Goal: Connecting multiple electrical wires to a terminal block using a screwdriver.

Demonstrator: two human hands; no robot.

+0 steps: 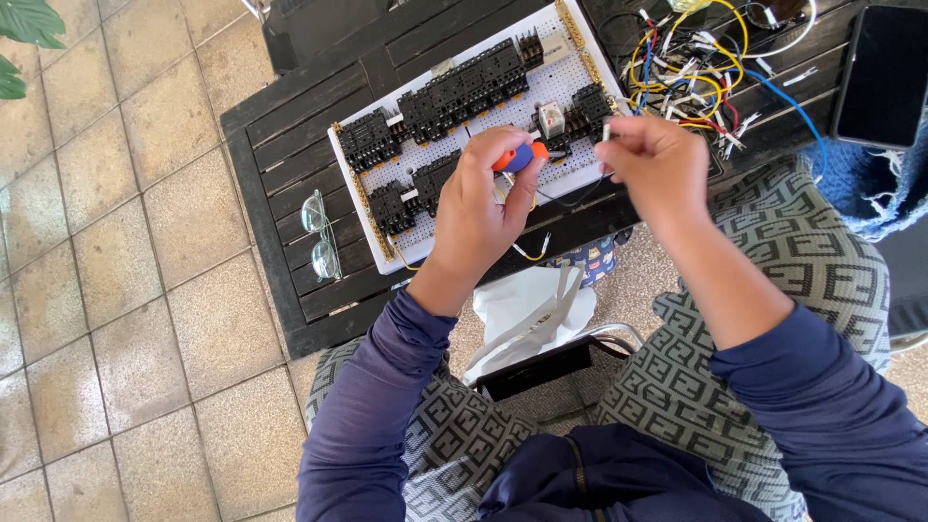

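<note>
My left hand grips a small screwdriver with an orange and blue handle over the white perforated board. The board lies on a dark slatted table and carries several black relay sockets. My right hand is raised beside the left one and pinches the end of a thin black wire between its fingertips. The wire hangs in a loop between both hands, above the board's near right corner. A clear relay sits on a socket just behind the screwdriver.
A tangle of yellow, red, blue and white wires lies at the table's back right. A dark tablet rests at the far right. Folded glasses sit left of the board. A white bag lies below the table edge, between my knees.
</note>
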